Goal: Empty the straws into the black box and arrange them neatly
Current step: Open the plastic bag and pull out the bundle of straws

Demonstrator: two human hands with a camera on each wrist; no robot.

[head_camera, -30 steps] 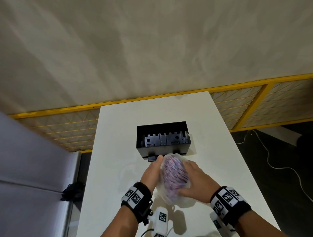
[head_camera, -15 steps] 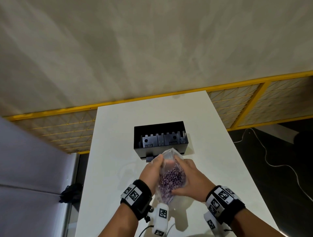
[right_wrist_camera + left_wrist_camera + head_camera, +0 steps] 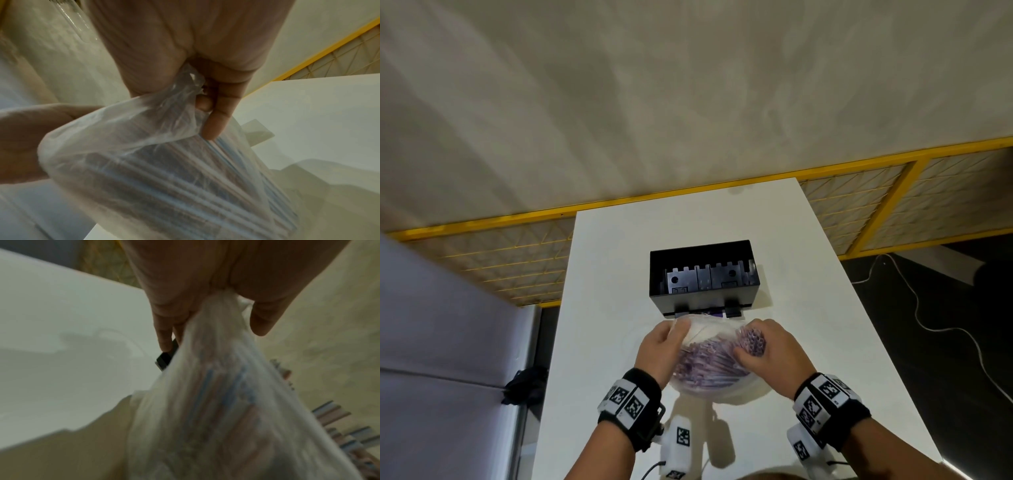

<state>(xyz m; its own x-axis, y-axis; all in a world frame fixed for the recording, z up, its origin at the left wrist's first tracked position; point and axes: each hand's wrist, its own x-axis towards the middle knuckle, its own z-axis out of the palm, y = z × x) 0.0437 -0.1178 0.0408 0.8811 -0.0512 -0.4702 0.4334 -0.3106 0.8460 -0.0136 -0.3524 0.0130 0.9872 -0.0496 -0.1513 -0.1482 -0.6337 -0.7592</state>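
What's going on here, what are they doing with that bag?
A person holds a clear plastic bag of purple straws over a white table. The left hand grips one side of the bag, and the right hand pinches the plastic at the other side, where the straw ends show. The black box sits just beyond the bag, open, with no straws in it yet.

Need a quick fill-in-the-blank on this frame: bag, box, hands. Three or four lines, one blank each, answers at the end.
1. The straws are still inside a clear plastic ____.
2. The bag is gripped by ____ hands, the left hand and the right hand.
3. The black box stands on the white ____, beyond the hands.
4. No straws lie in the box: its inside is ____.

Missing words: bag; both; table; empty
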